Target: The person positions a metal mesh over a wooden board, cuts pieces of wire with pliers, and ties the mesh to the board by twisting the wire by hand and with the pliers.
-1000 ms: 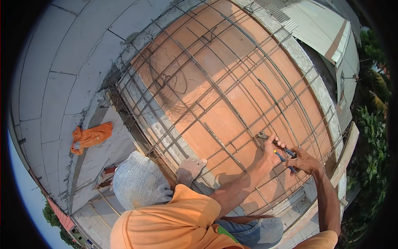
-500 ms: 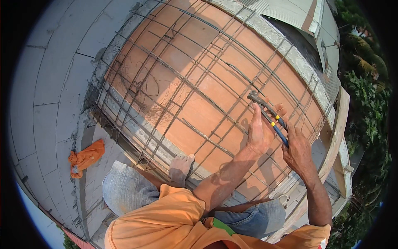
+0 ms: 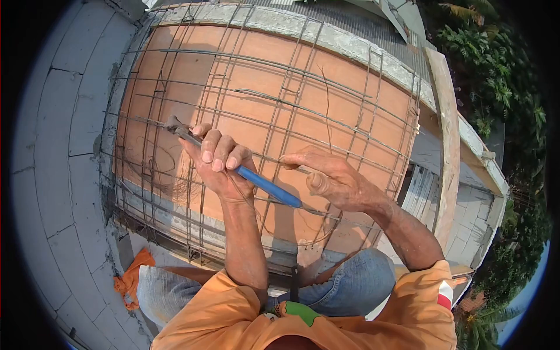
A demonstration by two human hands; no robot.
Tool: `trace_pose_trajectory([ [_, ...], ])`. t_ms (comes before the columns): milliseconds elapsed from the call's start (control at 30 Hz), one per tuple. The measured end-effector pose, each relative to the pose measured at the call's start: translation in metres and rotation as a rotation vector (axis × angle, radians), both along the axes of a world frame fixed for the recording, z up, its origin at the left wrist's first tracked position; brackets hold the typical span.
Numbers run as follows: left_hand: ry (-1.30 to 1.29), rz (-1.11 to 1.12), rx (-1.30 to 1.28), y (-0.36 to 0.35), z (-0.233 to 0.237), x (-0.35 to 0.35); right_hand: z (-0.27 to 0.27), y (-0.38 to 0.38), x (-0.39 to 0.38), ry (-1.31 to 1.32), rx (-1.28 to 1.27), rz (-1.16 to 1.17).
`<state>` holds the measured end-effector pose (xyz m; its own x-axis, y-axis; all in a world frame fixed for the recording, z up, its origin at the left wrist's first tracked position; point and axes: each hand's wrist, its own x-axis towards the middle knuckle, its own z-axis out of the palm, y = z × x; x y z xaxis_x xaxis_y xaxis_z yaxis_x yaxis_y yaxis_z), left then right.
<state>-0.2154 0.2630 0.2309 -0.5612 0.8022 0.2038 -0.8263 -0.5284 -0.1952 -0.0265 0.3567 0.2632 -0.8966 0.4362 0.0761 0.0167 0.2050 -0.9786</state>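
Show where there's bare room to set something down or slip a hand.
Grey blockwork left of the orange cloth looks bare. A hand might pass between steel bars over orange board, below the far concrete rim. Crowded around tangled wire, left hand, right hand.

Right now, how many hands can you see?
2. The left hand has its fingers wrapped round the blue-handled tool. The right hand is held up beside it. No other hands show.

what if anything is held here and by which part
The left hand holds the blue-handled pincers between their metal head and the exposed blue grip. Whether the right hand holds anything cannot be told.
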Motion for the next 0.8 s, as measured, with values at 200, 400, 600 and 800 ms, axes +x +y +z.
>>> trace_pose_trajectory([
  [200,-0.002,0.092,0.057,-0.018,0.022,-0.068,-0.065,0.034,0.054,-0.759,0.449,0.431],
  [400,0.374,0.224,-0.122,-0.017,0.064,-0.073,-0.052,0.045,0.057,-0.417,0.127,-0.341],
  [600,0.758,0.157,-0.302,0.039,0.098,0.01,0.015,0.033,0.006,0.268,0.275,-0.269],
  [800,0.751,0.026,-0.627,0.076,0.041,0.074,-0.025,0.009,-0.002,0.177,0.388,-0.491],
])
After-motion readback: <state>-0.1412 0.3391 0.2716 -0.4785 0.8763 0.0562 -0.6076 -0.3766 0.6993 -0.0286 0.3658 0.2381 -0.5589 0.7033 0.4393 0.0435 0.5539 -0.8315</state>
